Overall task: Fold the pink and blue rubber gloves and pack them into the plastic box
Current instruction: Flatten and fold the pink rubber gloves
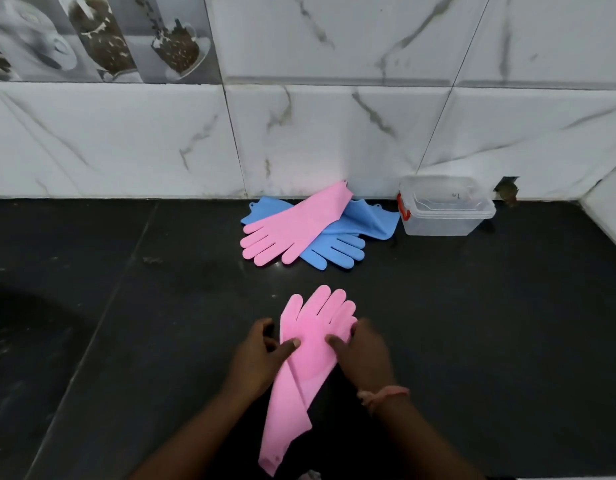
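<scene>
A pink rubber glove [311, 327] lies lengthwise on the black counter in front of me, fingers pointing away, its cuff hanging toward the near edge. My left hand [256, 358] grips its left edge and my right hand [363, 355] grips its right edge, thumbs pressing on top. Farther back, against the wall, a second pink glove [296, 226] lies across blue gloves [337, 249]. To their right stands the clear plastic box [445, 221], open, with an orange latch on its left side.
The black stone counter [472, 323] meets a white marble-tiled wall [334, 133] at the back. A dark sink basin [26, 341] sits at the left. A small hole [507, 194] in the wall is just right of the box.
</scene>
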Action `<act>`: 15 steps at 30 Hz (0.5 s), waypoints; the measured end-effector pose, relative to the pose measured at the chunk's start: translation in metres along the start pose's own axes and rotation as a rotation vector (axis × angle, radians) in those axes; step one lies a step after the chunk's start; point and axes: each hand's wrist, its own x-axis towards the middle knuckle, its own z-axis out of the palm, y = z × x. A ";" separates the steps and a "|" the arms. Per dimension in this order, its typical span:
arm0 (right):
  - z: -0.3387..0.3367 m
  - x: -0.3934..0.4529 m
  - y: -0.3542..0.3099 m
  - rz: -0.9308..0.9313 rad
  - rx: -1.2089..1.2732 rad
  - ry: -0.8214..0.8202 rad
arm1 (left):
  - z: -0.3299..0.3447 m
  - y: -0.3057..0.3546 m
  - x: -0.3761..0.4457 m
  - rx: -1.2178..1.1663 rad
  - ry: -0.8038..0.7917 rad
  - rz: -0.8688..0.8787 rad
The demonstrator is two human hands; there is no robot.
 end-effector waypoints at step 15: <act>-0.008 0.058 -0.031 -0.222 0.192 0.028 | 0.002 0.005 0.005 -0.426 -0.038 -0.201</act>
